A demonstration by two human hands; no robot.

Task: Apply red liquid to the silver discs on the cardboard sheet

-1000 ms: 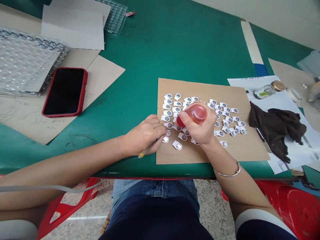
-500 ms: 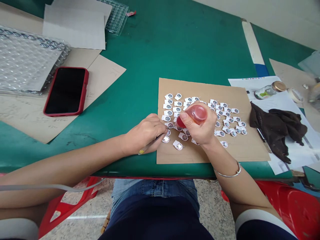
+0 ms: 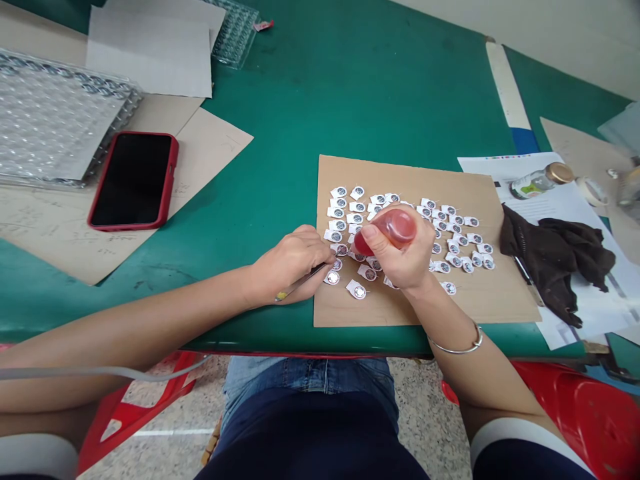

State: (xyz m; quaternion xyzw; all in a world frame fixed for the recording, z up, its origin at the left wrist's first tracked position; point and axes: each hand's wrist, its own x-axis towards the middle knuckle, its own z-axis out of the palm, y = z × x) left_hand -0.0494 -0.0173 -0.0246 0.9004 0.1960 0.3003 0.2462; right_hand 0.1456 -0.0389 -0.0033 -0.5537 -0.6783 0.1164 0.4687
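In my left hand (image 3: 297,263) is a thin metal tool (image 3: 300,281), its handle end pointing down and left. My right hand (image 3: 407,257) is wrapped round a red squeeze bottle (image 3: 395,228), tilted with its narrow end toward the left. Both hands are over the left part of a brown cardboard sheet (image 3: 425,310). Small white tags (image 3: 357,289) with dark round prints lie on it in loose rows and clusters. The tips of the tool and bottle are close together near the left column of tags, and contact there cannot be made out.
A red-cased phone (image 3: 133,181) lies on cardboard at the left, beside a clear textured plastic tray (image 3: 45,127). To the right are a dark cloth (image 3: 555,257), a pen-like tool (image 3: 528,280), and a glass jar (image 3: 540,180) on printed paper.
My left hand and its tool have shifted very slightly. My right hand keeps the bottle in nearly the same place.
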